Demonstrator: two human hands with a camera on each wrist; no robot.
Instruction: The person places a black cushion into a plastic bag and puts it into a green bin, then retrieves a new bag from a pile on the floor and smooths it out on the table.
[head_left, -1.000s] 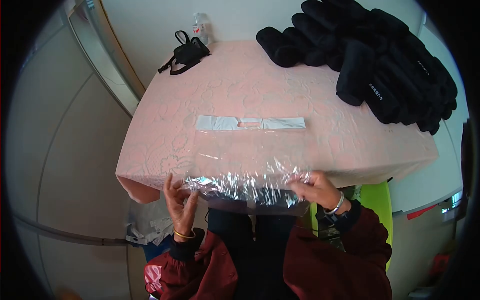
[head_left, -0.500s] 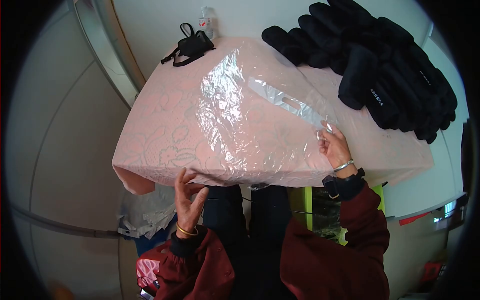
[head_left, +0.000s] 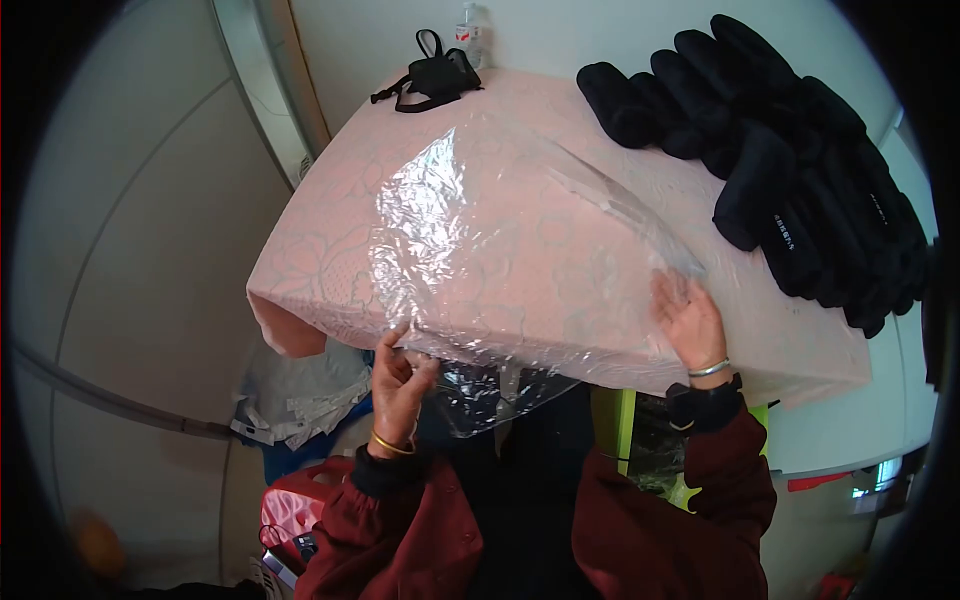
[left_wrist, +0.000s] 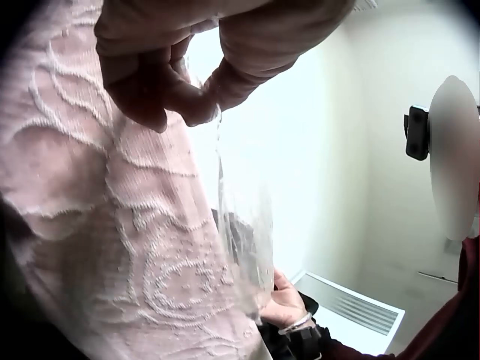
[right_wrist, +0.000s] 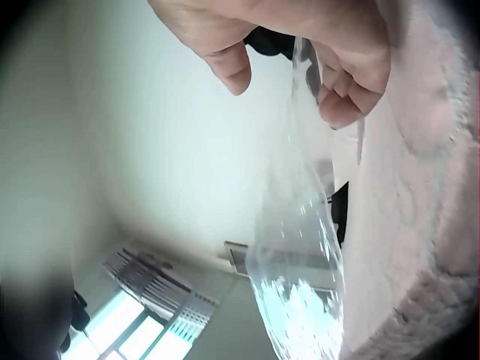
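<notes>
A large clear plastic bag (head_left: 425, 215) lies across the table, glossy on its left half. Its white header strip (head_left: 608, 203) runs slanting toward my right hand. At the table's front edge my left hand (head_left: 398, 390) pinches the bag's film between thumb and fingers; the left wrist view shows the fingertips meeting on the edge. My right hand (head_left: 692, 322) is at the bag's right end, palm up, its fingers overlapped by the film. Thumb and fingers stand apart there in the right wrist view, with film (right_wrist: 300, 195) hanging between them. Part of the bag droops over the front edge.
Several black cylindrical cushions (head_left: 750, 190) are heaped at the table's back right. A black strapped pouch (head_left: 440, 78) and a clear bottle (head_left: 468, 38) stand at the back left. A pink lace cloth (head_left: 320, 240) covers the table. Below it are more plastic bags (head_left: 300, 390) and a green container (head_left: 625, 430).
The bag has turned from straight-on to slanted, its header strip swinging to the right side. My right hand has moved up and opened off the strip; my left hand has taken hold of the film.
</notes>
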